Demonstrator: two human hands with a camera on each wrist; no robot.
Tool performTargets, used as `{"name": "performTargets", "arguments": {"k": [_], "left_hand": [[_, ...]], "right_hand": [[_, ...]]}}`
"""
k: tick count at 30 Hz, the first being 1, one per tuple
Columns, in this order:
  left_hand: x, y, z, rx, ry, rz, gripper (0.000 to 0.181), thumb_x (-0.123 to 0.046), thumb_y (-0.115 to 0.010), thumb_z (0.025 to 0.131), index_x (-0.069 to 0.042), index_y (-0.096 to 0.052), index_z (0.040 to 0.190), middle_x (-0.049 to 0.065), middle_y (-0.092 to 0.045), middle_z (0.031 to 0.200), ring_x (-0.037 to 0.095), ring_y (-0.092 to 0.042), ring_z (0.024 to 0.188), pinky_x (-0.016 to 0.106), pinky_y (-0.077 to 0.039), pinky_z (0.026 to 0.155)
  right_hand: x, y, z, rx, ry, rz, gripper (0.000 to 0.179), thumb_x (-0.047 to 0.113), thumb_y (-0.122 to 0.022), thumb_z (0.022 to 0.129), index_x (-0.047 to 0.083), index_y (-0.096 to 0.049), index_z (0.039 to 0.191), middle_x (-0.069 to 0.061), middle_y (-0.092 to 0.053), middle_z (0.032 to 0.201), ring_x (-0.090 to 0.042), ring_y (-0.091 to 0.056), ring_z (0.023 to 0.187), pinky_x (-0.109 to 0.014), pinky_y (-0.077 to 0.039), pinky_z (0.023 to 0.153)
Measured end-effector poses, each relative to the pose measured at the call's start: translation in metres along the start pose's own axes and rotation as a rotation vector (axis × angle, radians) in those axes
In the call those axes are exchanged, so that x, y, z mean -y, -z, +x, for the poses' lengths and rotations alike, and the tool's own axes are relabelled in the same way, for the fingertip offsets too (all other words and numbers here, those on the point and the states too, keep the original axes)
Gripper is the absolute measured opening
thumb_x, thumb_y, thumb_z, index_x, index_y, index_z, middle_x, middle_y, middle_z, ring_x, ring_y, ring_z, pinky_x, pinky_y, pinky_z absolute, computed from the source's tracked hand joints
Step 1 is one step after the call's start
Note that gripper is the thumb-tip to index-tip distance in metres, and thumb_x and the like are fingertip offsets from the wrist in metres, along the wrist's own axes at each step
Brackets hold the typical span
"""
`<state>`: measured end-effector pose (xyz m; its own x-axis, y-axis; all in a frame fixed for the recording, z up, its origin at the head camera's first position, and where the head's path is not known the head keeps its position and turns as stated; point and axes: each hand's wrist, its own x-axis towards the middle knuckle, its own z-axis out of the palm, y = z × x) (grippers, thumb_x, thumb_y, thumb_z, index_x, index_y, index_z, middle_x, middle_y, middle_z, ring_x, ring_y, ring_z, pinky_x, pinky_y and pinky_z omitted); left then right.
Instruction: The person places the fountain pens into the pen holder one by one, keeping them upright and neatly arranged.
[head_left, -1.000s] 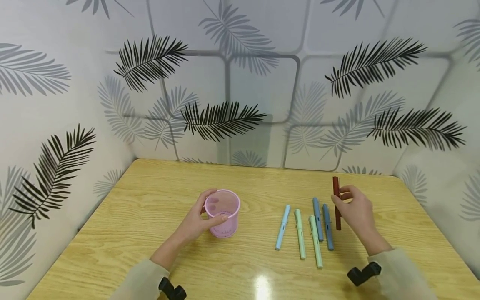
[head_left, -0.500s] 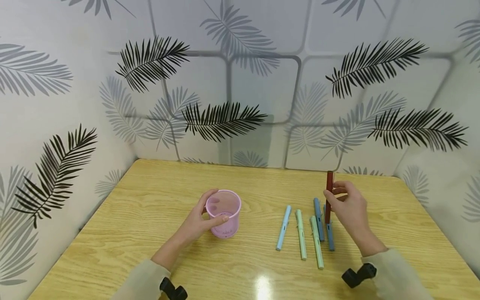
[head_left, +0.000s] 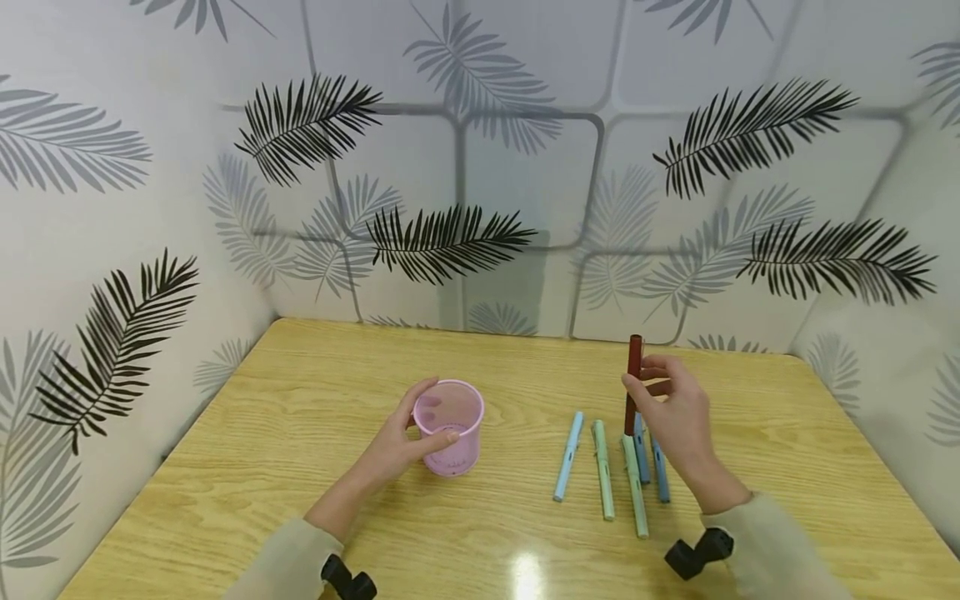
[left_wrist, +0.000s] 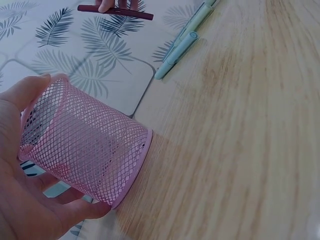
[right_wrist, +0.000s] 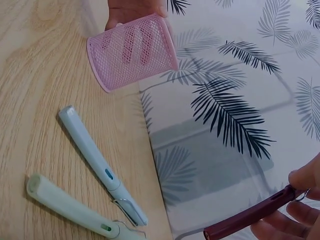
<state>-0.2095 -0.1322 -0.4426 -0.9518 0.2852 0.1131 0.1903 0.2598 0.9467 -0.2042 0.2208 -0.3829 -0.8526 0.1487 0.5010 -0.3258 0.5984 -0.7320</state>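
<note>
On the left side of the table a pink mesh pen holder (head_left: 453, 450) stands upright, and nothing shows inside it. My left hand (head_left: 393, 442) grips its side, thumb at the front and fingers around the back. My right hand (head_left: 678, 408) pinches a dark red pen (head_left: 633, 383) upright, raised off the table above the other pens. Below it lie a light blue pen (head_left: 567, 457), two pale green pens (head_left: 603, 471) and two dark blue pens (head_left: 660, 471), the latter partly covered by the right hand. In the right wrist view the red pen (right_wrist: 250, 216) has a metal clip near the fingers.
The wooden table (head_left: 315, 367) ends at a wall (head_left: 510, 183) with a leaf pattern at the back and sides. A strip of bare wood lies between the pen holder and the pens.
My right hand has moved left and slightly up with the red pen, from beside the dark blue pens to above the green ones. The left hand stays on the pen holder.
</note>
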Motion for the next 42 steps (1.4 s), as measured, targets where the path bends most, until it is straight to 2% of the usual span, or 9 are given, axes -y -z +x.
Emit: {"name": "performTargets", "arguments": {"k": [6, 10, 14, 17, 20, 25, 30, 37, 42], "left_hand": [[0.000, 0.001, -0.001, -0.009, 0.005, 0.007, 0.081, -0.030, -0.074, 0.080, -0.028, -0.026, 0.145, 0.009, -0.041, 0.136, 0.034, -0.044, 0.118, 0.051, -0.038, 0.091], [0.001, 0.001, -0.001, -0.008, -0.017, 0.003, 0.080, -0.030, -0.073, 0.080, -0.029, -0.026, 0.145, 0.011, -0.041, 0.136, 0.034, -0.044, 0.117, 0.051, -0.038, 0.090], [0.001, 0.001, -0.002, -0.007, -0.018, 0.004, 0.080, -0.029, -0.073, 0.081, -0.026, -0.026, 0.145, 0.011, -0.041, 0.136, 0.034, -0.044, 0.117, 0.050, -0.039, 0.090], [0.001, 0.001, -0.002, -0.011, -0.010, 0.005, 0.081, -0.029, -0.073, 0.081, -0.025, -0.026, 0.146, 0.011, -0.041, 0.136, 0.034, -0.044, 0.117, 0.050, -0.039, 0.089], [0.001, 0.000, -0.002, -0.011, -0.010, 0.005, 0.080, -0.028, -0.073, 0.081, -0.026, -0.026, 0.145, 0.011, -0.041, 0.136, 0.034, -0.044, 0.117, 0.050, -0.039, 0.090], [0.001, 0.000, -0.001, -0.018, -0.016, 0.014, 0.079, -0.029, -0.073, 0.081, -0.028, -0.027, 0.144, 0.011, -0.041, 0.136, 0.034, -0.045, 0.117, 0.052, -0.038, 0.090], [0.001, 0.000, 0.000, -0.024, -0.010, 0.023, 0.077, -0.031, -0.073, 0.081, -0.029, -0.028, 0.144, 0.008, -0.039, 0.138, 0.034, -0.043, 0.119, 0.053, -0.036, 0.092], [0.000, 0.000, -0.001, -0.020, -0.007, 0.016, 0.078, -0.032, -0.072, 0.081, -0.027, -0.028, 0.144, 0.009, -0.039, 0.138, 0.034, -0.043, 0.119, 0.053, -0.037, 0.092], [0.000, 0.000, -0.001, -0.025, -0.002, 0.008, 0.078, -0.031, -0.073, 0.080, -0.028, -0.028, 0.144, 0.009, -0.040, 0.137, 0.034, -0.045, 0.116, 0.050, -0.039, 0.089]], "right_hand": [[0.007, -0.011, -0.002, -0.024, 0.014, 0.056, 0.026, 0.013, -0.067, 0.086, 0.001, -0.059, 0.107, -0.013, -0.061, 0.096, -0.022, -0.058, 0.074, -0.015, -0.046, 0.058], [0.010, -0.017, -0.001, -0.041, 0.063, 0.101, 0.025, 0.011, -0.068, 0.085, 0.001, -0.059, 0.107, -0.012, -0.061, 0.094, -0.019, -0.058, 0.072, -0.013, -0.046, 0.060], [0.014, -0.024, 0.000, -0.034, 0.110, 0.168, 0.025, 0.009, -0.068, 0.085, 0.001, -0.060, 0.107, -0.012, -0.060, 0.094, -0.018, -0.058, 0.071, -0.015, -0.048, 0.059], [0.019, -0.027, 0.000, -0.017, 0.107, 0.204, 0.026, 0.009, -0.068, 0.085, 0.001, -0.060, 0.108, -0.011, -0.060, 0.096, -0.014, -0.058, 0.072, -0.017, -0.049, 0.059], [0.031, -0.026, -0.002, -0.011, 0.095, 0.226, 0.026, 0.007, -0.067, 0.085, 0.000, -0.060, 0.109, -0.013, -0.060, 0.096, -0.011, -0.058, 0.073, -0.016, -0.048, 0.059], [0.059, -0.023, -0.005, -0.004, 0.091, 0.279, 0.026, -0.002, -0.065, 0.084, -0.007, -0.058, 0.108, -0.019, -0.059, 0.094, -0.017, -0.057, 0.072, -0.017, -0.048, 0.058], [0.071, -0.028, -0.006, 0.018, 0.077, 0.299, 0.025, 0.000, -0.064, 0.085, -0.006, -0.057, 0.108, -0.018, -0.058, 0.095, -0.019, -0.058, 0.074, -0.018, -0.049, 0.059], [0.060, -0.049, -0.003, 0.062, 0.057, 0.368, 0.028, 0.009, -0.066, 0.086, 0.003, -0.057, 0.113, -0.012, -0.058, 0.098, -0.019, -0.059, 0.077, -0.023, -0.050, 0.060], [0.056, -0.063, -0.003, 0.075, 0.079, 0.409, 0.028, 0.014, -0.068, 0.086, 0.007, -0.058, 0.111, -0.009, -0.059, 0.097, -0.019, -0.059, 0.076, -0.026, -0.052, 0.059]]}}
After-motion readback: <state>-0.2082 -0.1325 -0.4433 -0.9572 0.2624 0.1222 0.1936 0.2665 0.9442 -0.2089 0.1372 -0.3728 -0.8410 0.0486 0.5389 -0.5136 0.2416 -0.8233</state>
